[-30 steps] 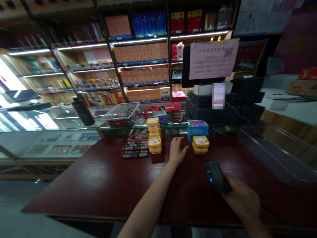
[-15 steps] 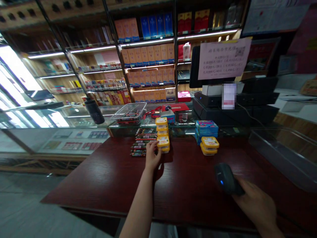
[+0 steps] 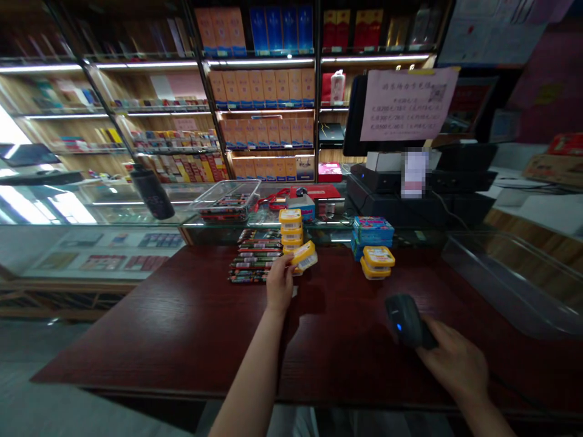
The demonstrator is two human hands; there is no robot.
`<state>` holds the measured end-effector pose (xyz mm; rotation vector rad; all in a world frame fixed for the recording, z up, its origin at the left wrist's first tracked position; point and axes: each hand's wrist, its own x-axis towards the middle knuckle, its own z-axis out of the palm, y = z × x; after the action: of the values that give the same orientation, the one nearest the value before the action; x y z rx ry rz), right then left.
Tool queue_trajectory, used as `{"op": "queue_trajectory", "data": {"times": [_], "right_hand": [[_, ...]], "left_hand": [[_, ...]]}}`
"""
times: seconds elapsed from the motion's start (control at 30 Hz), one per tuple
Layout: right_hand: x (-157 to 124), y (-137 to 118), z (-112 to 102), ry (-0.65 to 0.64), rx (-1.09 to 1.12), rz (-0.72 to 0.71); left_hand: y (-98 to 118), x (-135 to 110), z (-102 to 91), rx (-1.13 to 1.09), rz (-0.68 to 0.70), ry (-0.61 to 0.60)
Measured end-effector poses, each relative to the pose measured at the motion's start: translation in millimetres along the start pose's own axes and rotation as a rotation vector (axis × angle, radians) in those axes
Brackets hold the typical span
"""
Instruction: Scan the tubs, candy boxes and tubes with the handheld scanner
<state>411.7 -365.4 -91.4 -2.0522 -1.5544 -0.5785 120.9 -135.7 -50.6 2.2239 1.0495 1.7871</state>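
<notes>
My left hand (image 3: 280, 284) pinches a small yellow-lidded tub (image 3: 304, 256), tilted, with a barcode label on its side. Right behind it stands a stack of similar yellow tubs (image 3: 291, 233). To the left of the stack lies a row of thin, dark, printed packs (image 3: 252, 258). My right hand (image 3: 455, 361) is wrapped round the handle of a black barcode scanner (image 3: 405, 318) with a blue light glowing on it. Beyond the scanner, two more yellow tubs (image 3: 379, 261) sit one on the other, in front of stacked blue boxes (image 3: 372, 233).
A clear plastic bin (image 3: 510, 285) stands on the right of the dark red table (image 3: 182, 328). On the glass counter behind are a clear tray (image 3: 228, 200) of packs, a black bottle (image 3: 152, 193) and a monitor (image 3: 357, 115) with a paper notice.
My left hand has lifted the front tub off the stack and tipped it, showing its side label. My right hand still holds the scanner. The view has shifted slightly.
</notes>
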Motion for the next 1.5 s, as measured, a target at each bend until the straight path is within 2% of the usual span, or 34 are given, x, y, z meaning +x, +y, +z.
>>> {"op": "queue_trajectory", "data": {"times": [0.1, 0.23, 0.3, 0.4, 0.47, 0.67, 0.83, 0.93, 1.0, 1.17, 1.23, 1.37, 1.5], "right_hand": [[9, -8, -10, -0.093, 0.053, 0.024], [22, -18, -26, -0.409, 0.123, 0.200], [26, -26, -33, -0.403, 0.288, 0.268], [28, -42, -44, -0.386, 0.680, 0.215], [29, -53, -50, -0.413, 0.837, 0.201], [33, -66, -59, -0.453, 0.896, 0.178], [30, -68, -60, -0.394, 0.929, 0.183], [28, -65, -59, -0.397, 0.904, 0.148], [28, -58, -56, -0.399, 0.813, 0.114], [24, -33, -42, -0.313, 0.283, 0.099], [21, -25, -34, -0.253, 0.147, 0.068], [12, -13, -13, -0.156, 0.054, -0.022], [8, -8, -1, -0.105, 0.061, -0.051]], "left_hand": [[19, -7, 11.5, -0.076, -0.010, -0.052], [34, -18, 28.2, -0.095, -0.020, -0.140], [36, -22, 34.9, -0.085, -0.018, -0.180], [36, -27, 41.8, -0.059, -0.016, -0.232], [35, -28, 44.1, -0.038, -0.017, -0.259], [37, -29, 44.3, -0.007, -0.017, -0.281], [38, -29, 44.7, 0.067, -0.029, -0.276], [37, -30, 44.7, 0.041, -0.015, -0.283], [36, -30, 44.1, 0.010, -0.005, -0.289], [36, -26, 40.5, -0.045, 0.031, -0.283], [38, -22, 39.4, -0.076, 0.057, -0.272], [51, -9, 42.6, -0.120, 0.110, -0.268], [76, 14, 60.6, -0.178, 0.167, -0.264]]}}
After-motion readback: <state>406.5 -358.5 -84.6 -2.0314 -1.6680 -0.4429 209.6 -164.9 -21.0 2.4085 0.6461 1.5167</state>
